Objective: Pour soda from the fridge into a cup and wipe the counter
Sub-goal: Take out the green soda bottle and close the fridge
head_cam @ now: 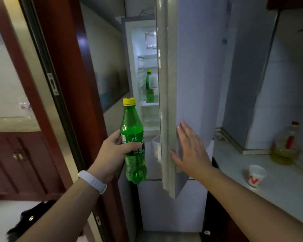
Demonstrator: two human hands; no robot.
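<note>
Our left hand [112,151] grips a green soda bottle [133,142] with a yellow cap, upright before the partly open fridge door [187,84]. Our right hand [191,151] lies flat, fingers spread, against that door. We see a second green bottle [148,84] inside, and a paper cup [256,175] on the counter [287,198] to the right.

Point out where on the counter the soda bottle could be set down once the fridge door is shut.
The counter is bare from the fridge door across to the paper cup, and again nearer the camera below the cup. It is crowded at the back by the wall, where the oil bottle stands. The left hand grips the soda bottle.
</note>
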